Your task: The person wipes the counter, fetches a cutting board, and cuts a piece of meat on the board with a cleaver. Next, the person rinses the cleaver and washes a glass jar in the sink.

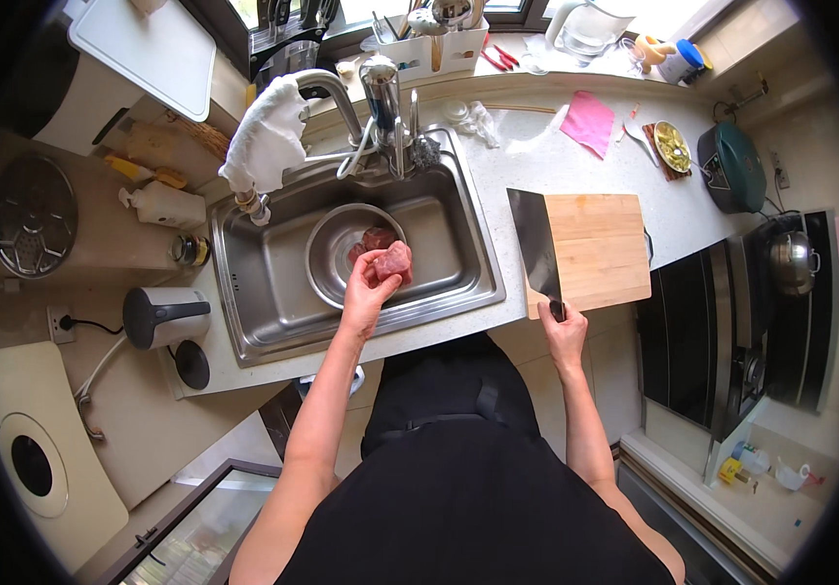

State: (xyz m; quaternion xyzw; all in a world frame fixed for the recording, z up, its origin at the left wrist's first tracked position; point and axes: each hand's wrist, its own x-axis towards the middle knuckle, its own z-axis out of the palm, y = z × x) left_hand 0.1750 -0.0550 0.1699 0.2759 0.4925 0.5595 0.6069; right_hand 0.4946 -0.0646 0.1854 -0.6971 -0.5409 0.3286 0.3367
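My left hand (368, 296) grips a piece of raw red meat (394, 263) over a round metal bowl (319, 252). The bowl stands in the stainless steel sink (434, 227), with more raw meat (378, 238) inside it. On the right, my right hand (566, 333) is closed around the dark handle of a cleaver (534, 238). The cleaver's broad blade lies at the left side of a wooden cutting board (598, 248), which rests on the pale counter.
A tap draped with a white cloth (266, 135) and a chrome tap (383, 95) rise behind the sink. A pink cloth (587, 124), a bowl of food (672, 146) and a green appliance (734, 168) stand beyond the board. An electric kettle (164, 317) is left of the sink.
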